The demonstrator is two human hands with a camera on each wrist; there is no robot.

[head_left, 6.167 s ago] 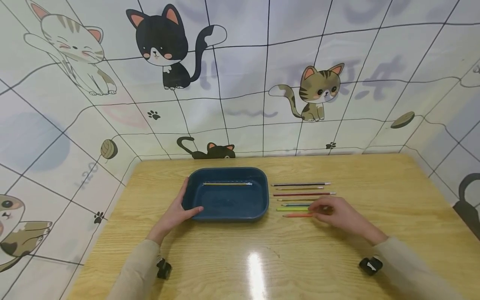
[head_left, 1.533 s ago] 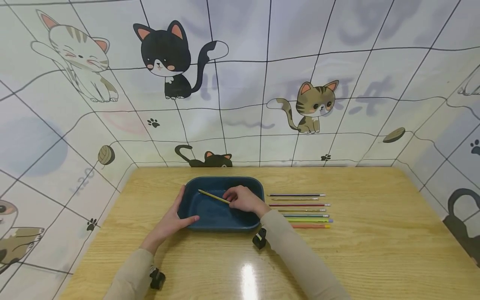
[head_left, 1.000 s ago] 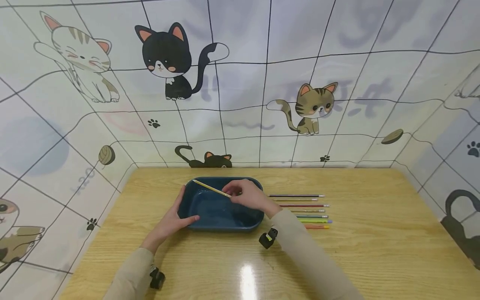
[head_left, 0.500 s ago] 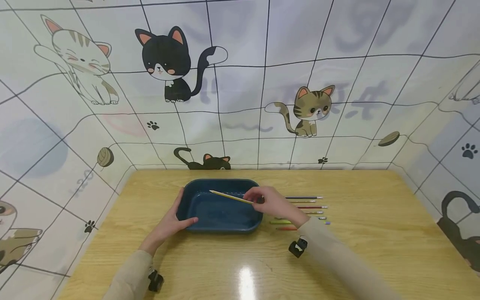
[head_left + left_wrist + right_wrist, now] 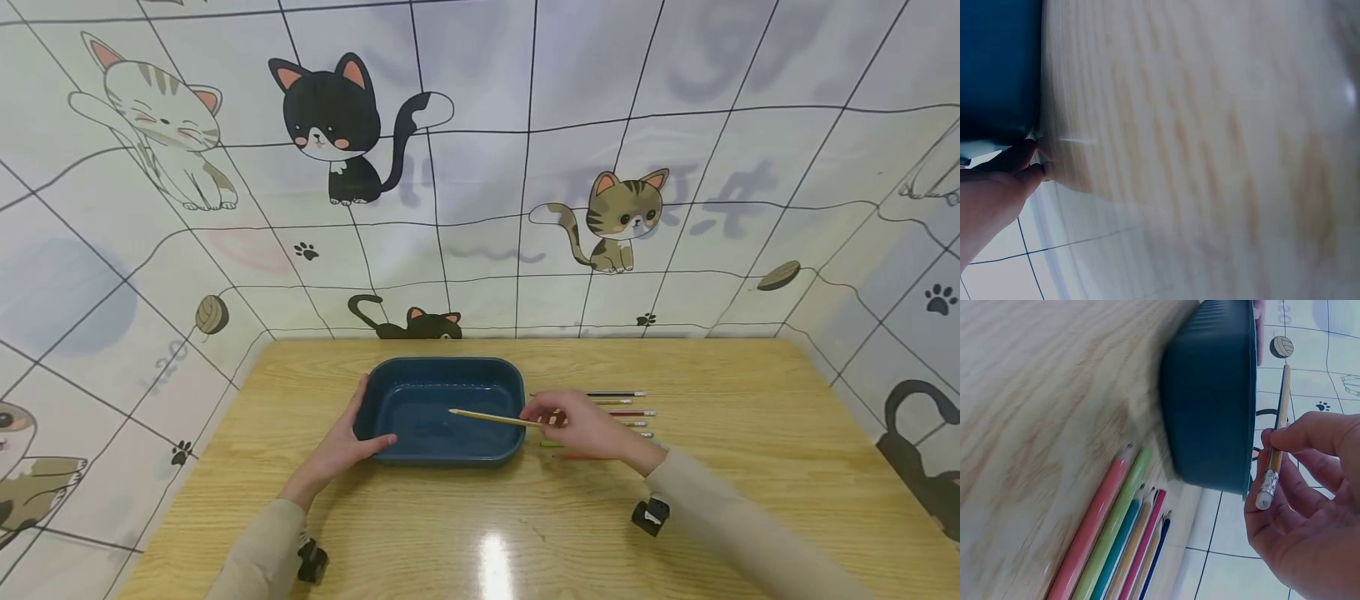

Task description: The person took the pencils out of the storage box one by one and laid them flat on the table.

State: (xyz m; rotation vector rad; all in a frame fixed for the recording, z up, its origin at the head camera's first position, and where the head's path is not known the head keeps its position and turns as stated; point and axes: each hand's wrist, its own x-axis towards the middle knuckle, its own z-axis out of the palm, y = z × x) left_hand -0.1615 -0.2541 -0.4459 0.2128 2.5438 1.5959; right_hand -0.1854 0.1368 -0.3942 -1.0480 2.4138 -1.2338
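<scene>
My right hand (image 5: 588, 427) pinches a yellow pencil (image 5: 487, 417) near its eraser end, between thumb and fingers. The pencil's tip points left over the dark blue rectangular dish (image 5: 427, 458). In the right wrist view the pencil (image 5: 1282, 406) shows a dark stripe, a metal band and a white eraser, clear of the dish's rim. At the dish's left end my left hand (image 5: 337, 446) holds its wall, the thumb over the front rim and the fingers along the outer side. In the left wrist view only part of this hand (image 5: 997, 190) shows beside the dish.
Several pencils lie side by side on the wooden table (image 5: 420, 525) right of the dish, partly hidden by my right hand. Among them are a red-orange pencil (image 5: 1094, 519) and a green pencil (image 5: 1113, 522). A cat-printed backdrop (image 5: 480, 183) stands behind and at both sides.
Earlier the pencil lay in the dish while my right hand was over the row. The hand then took the pencil, lifted it and moved right towards the row. My left hand stays on the dish.
</scene>
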